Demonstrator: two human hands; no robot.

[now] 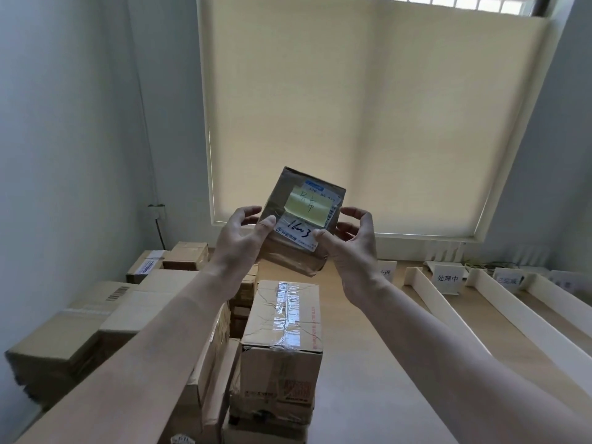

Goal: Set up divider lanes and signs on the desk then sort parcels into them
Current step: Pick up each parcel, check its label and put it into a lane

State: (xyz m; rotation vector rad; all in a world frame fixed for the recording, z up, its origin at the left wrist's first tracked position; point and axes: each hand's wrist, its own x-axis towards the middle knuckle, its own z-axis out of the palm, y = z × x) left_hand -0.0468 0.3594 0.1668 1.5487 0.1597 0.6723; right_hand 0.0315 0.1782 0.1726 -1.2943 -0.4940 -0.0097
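Sorting step: left hand (245, 233) + right hand (349, 238) pinch taped parcel (299, 219) aloft, fingers curled on edges, reading sticky note (306, 205). Next prob: match to sign (448, 279), drop in lane at desk (368, 363) far edge.

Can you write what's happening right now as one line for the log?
stage: sorting | left hand: holds small parcel | right hand: holds same parcel | yellow note faces camera | lanes: set up

One held parcel (299, 219), three white dividers (442, 309), four signs (448, 279), two hands (243, 238).
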